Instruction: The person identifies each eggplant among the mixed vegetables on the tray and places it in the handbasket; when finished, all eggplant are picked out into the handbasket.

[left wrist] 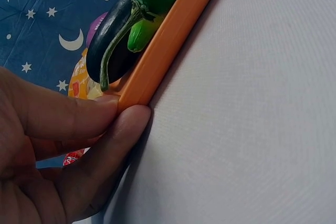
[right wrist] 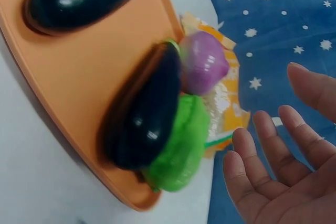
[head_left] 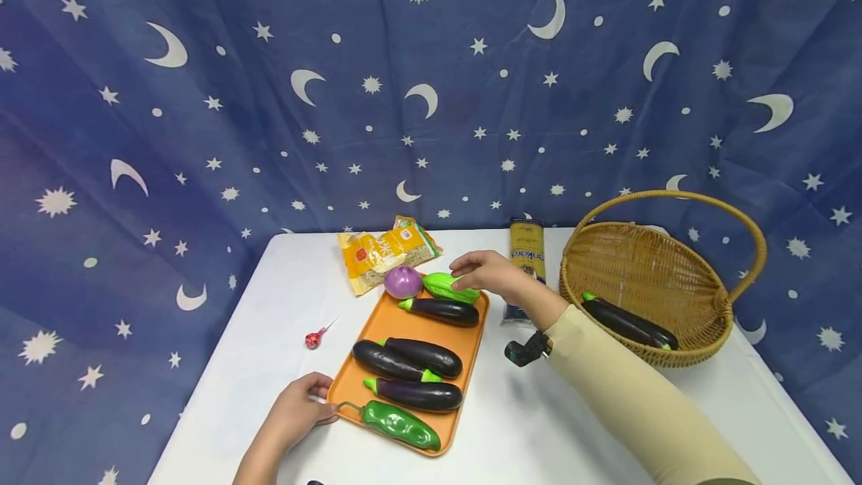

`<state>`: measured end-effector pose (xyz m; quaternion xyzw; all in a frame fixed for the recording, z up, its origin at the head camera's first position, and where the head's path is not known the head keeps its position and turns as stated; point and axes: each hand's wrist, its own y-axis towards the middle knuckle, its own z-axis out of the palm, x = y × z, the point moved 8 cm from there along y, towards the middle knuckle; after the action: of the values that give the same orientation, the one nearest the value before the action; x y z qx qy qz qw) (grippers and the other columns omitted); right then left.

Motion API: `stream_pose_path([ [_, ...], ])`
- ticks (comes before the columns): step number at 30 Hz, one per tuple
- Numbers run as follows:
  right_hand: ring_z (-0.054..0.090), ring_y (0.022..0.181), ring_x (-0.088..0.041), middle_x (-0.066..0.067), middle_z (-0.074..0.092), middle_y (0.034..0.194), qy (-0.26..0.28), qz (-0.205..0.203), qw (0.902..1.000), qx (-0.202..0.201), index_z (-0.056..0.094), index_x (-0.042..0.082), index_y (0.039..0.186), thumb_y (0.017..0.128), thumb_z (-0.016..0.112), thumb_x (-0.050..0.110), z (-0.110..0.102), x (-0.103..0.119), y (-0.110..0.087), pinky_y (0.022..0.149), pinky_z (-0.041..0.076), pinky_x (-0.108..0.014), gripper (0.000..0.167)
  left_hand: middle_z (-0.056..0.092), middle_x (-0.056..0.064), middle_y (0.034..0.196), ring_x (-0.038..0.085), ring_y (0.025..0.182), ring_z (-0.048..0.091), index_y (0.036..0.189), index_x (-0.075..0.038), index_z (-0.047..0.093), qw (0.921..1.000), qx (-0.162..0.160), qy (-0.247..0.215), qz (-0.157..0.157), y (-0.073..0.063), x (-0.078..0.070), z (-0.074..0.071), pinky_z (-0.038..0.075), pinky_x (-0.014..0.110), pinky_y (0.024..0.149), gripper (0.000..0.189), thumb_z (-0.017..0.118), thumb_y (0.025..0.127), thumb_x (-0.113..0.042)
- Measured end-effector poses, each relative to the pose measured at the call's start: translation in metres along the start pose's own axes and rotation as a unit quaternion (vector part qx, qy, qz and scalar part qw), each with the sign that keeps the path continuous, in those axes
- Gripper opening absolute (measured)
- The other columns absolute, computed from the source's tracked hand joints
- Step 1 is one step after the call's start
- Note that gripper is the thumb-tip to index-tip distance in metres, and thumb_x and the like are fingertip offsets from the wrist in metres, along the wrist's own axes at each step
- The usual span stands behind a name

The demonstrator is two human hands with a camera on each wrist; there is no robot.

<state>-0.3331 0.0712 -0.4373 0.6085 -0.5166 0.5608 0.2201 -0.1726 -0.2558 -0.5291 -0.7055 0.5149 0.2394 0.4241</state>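
Note:
My left hand [head_left: 296, 412] pinches the near left corner of an orange tray [left wrist: 157, 66] between thumb and finger. Above the tray's far right corner is my right hand [head_left: 490, 273], fingers spread and holding nothing, beside a bright green ridged vegetable [right wrist: 182, 145]. Next to that vegetable sit a purple onion [head_left: 402, 282] and an eggplant [right wrist: 149, 108]. Several more eggplants [head_left: 419, 394] lie across the tray's middle and near part. A green pepper [head_left: 400, 425] with a long curved stem lies along the near edge.
A wicker basket [head_left: 640, 253] holding a dark eggplant [head_left: 629, 322] stands at right. Behind the tray lies a yellow food bag [head_left: 377, 254]; an Ankara pasta pack [head_left: 527, 249] is near the right forearm. A red lollipop [head_left: 313, 339] lies to the left. A starry blue curtain hangs behind.

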Motion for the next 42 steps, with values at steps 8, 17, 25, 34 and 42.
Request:
stream_pose_path([
  [8,0.063,0.103,-0.023,-0.019,0.065,0.122,-0.015,0.009,0.9998,0.007,0.062,-0.003,0.126,0.083,0.078,0.007,0.022,-0.013,0.017,0.103,0.048,-0.049,0.047,0.058,0.008,0.09,0.016,0.069,0.062,0.11,0.007,0.064,1.0,0.001,-0.001,0.001,0.0,0.0,0.0,0.06,0.027,0.062,0.039,0.077,0.074,0.009],
  [17,0.062,0.105,-0.023,-0.013,0.069,0.117,-0.107,-0.005,0.9942,-0.007,0.067,0.0,0.122,0.081,0.081,0.006,0.044,-0.02,0.033,0.1,0.05,-0.043,0.044,0.06,0.007,0.091,0.016,0.07,0.063,0.112,0.006,0.065,0.9999,0.002,0.01,-0.006,0.0,0.0,0.0,0.059,0.028,0.063,0.04,0.078,0.074,0.006],
  [25,0.064,0.106,-0.022,-0.008,0.07,0.112,-0.194,-0.02,0.9807,-0.012,0.069,0.004,0.119,0.076,0.085,0.005,0.061,-0.025,0.038,0.096,0.052,-0.04,0.046,0.059,0.009,0.092,0.016,0.07,0.063,0.112,0.006,0.064,1.0,0.003,0.001,-0.005,-0.001,-0.001,-0.002,0.059,0.028,0.063,0.039,0.076,0.075,0.008],
  [34,0.063,0.099,-0.02,-0.004,0.07,0.107,-0.206,-0.016,0.9784,-0.006,0.071,0.007,0.112,0.073,0.086,0.003,0.071,-0.033,0.037,0.092,0.053,-0.038,0.042,0.06,0.008,0.092,0.016,0.07,0.064,0.113,0.005,0.065,0.9999,0.002,0.012,-0.006,0.001,-0.001,-0.001,0.058,0.029,0.065,0.041,0.077,0.075,0.005],
  [42,0.061,0.091,-0.019,-0.004,0.07,0.104,-0.208,-0.014,0.9779,-0.011,0.073,0.007,0.109,0.073,0.086,0.003,0.075,-0.035,0.036,0.088,0.053,-0.036,0.039,0.059,0.008,0.092,0.016,0.07,0.065,0.114,0.006,0.064,1.0,0.004,0.001,-0.005,-0.001,-0.002,-0.001,0.059,0.028,0.063,0.041,0.076,0.075,0.007],
])
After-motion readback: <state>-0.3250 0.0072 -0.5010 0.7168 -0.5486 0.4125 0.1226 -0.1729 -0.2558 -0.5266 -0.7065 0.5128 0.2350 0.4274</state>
